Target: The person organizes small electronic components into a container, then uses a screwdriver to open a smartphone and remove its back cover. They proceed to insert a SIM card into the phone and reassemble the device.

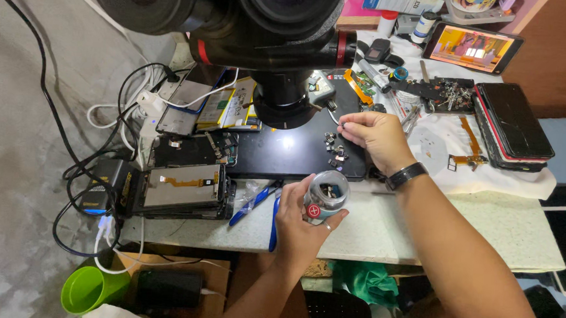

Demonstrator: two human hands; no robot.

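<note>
I observe the left hand [300, 219] raised in front of the desk [382, 232] edge, forearm rising from the bottom of the view, its fingers wrapped around a small clear container [325, 195] with a red round mark on its side; the container is tilted with its open mouth facing up and away from me, and small dark parts are visible inside. The right hand [376, 137] reaches in from the lower right, a black wristband [405, 176] on the wrist, and hovers over the black work mat [290, 154]. Its fingertips [344, 125] are pinched together, apparently on a tiny part too small for me to identify. A cluster of small dark components [336, 149] lies on the mat just below those fingertips, between the two hands. The microscope head [263, 42] hangs above the mat. Opened phones [181, 187] lie at left, a stack of phones [510, 126] at right, blue tweezers [273, 223] beside the left hand.
</note>
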